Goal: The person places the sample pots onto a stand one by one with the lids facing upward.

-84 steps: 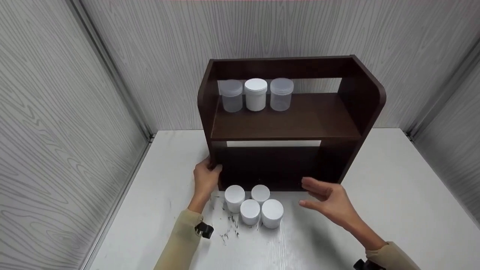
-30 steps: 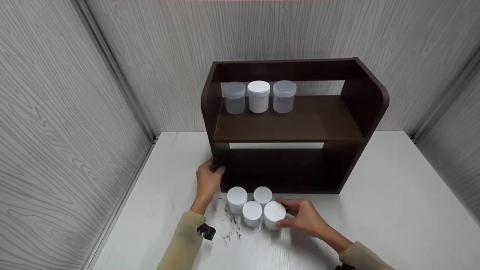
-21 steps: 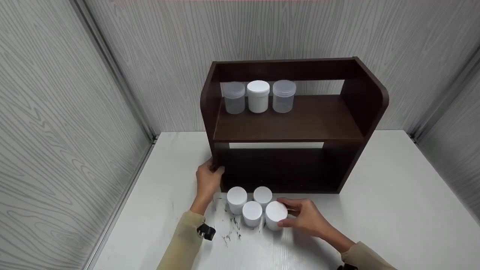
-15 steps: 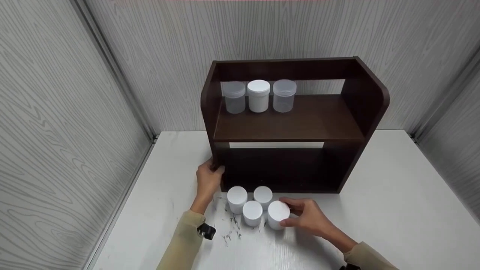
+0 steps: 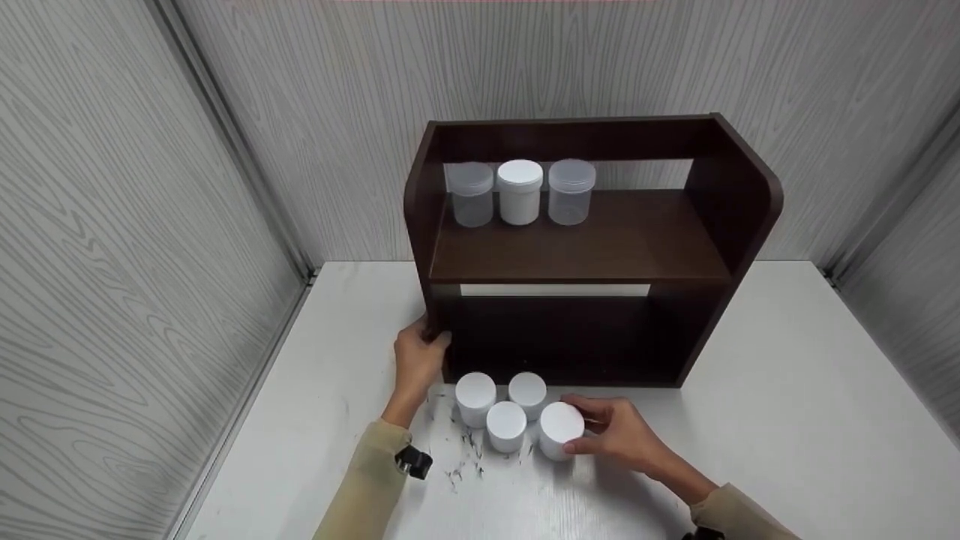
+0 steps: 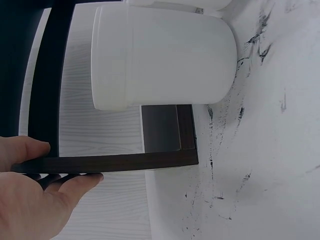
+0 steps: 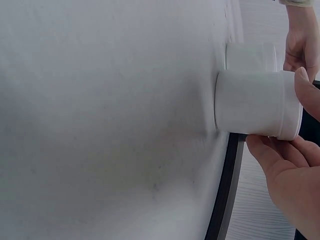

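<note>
A dark brown two-tier shelf (image 5: 577, 255) stands on the white table. My left hand (image 5: 417, 361) grips the lower part of its left side panel; the left wrist view shows thumb and fingers on either face of the panel (image 6: 125, 162). In front of the shelf, my right hand (image 5: 622, 436) holds a white lidded jar (image 5: 561, 430) between thumb and fingers, near its lid. The right wrist view has this jar (image 7: 250, 102) upright, its base at the table surface. Three more white jars, one at the left (image 5: 475, 399), one behind (image 5: 528, 393) and one in front (image 5: 506, 426), stand close beside it.
On the upper tier stand a clear jar (image 5: 472, 196), a white jar (image 5: 519, 193) and another clear jar (image 5: 571, 193), towards the left. Dark scuff marks (image 5: 466, 450) streak the table (image 5: 810, 420). Wood-grain panels (image 5: 360, 135) rise behind and at both sides.
My right hand came in from the right and took hold of the front right jar, then shifted it slightly right, away from the others. The left hand stays on the shelf panel.
</note>
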Tool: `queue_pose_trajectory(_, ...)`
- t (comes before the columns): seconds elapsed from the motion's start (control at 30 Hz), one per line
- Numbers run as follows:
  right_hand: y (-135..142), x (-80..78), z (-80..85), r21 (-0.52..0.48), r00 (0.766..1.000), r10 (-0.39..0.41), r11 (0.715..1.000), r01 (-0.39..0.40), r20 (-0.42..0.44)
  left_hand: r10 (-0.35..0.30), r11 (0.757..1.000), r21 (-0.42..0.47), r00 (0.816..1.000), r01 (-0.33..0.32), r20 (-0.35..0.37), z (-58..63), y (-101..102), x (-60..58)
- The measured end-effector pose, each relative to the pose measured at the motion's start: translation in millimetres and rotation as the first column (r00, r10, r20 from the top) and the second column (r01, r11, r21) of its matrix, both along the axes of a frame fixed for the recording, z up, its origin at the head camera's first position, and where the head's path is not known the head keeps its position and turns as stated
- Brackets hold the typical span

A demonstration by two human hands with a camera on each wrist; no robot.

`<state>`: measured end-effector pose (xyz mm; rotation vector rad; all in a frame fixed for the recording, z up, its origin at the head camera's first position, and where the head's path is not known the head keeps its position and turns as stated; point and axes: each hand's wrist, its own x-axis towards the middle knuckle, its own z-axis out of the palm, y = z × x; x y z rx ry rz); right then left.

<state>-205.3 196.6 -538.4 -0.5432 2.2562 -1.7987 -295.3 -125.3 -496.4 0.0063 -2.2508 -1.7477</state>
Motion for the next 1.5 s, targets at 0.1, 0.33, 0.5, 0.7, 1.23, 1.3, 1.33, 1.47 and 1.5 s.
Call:
queue_pose_trajectory(0.1,2.1,-0.9,-0.4,-0.003,1.000,0.008,1.000,-0.008,0.011,-0.001,1.000,0.003,1.000,0.001,-0.009,-0.4,-0.6,-0.6)
queue_pose_trajectory(0.33,3.2,-1.3,0.6,0.001,0.999,0.028,1.000,-0.028,0.044,-0.040,0.999,0.012,0.999,0.040,0.003,-0.9,-1.5,-0.6)
queue_pose_trajectory(0.5,2.9,-1.2,0.4,-0.006,0.998,0.026,1.000,-0.026,0.061,-0.039,0.999,0.007,0.999,0.039,0.004,-1.0,-1.4,0.1)
queue_pose_trajectory(0.7,2.1,-1.3,0.0,-0.024,0.997,0.019,1.000,-0.017,0.076,-0.021,1.000,0.005,1.000,0.021,0.001,-2.0,-1.0,0.6)
queue_pose_trajectory(1.23,3.8,2.1,15.4,-0.028,0.994,-0.003,1.000,0.007,0.111,-0.015,1.000,-0.005,1.000,0.015,-0.012,-1.1,-1.2,0.3)
queue_pose_trajectory(1.3,4.6,2.5,19.9,-0.031,0.994,-0.002,1.000,0.005,0.114,-0.021,1.000,-0.005,1.000,0.021,-0.020,-0.8,-1.5,0.4)
queue_pose_trajectory(1.33,5.1,2.8,21.9,-0.028,0.994,0.000,1.000,0.003,0.112,-0.024,1.000,-0.006,0.999,0.023,-0.022,-0.9,-1.7,0.4)
queue_pose_trajectory(1.47,6.6,4.5,31.7,-0.044,0.994,0.013,0.999,-0.009,0.113,-0.026,1.000,-0.009,1.000,0.026,-0.017,-1.0,-1.8,1.3)
queue_pose_trajectory(1.5,7.0,4.9,34.6,-0.049,0.993,0.017,0.999,-0.012,0.113,-0.025,1.000,-0.011,1.000,0.025,-0.018,-1.3,-1.7,1.1)
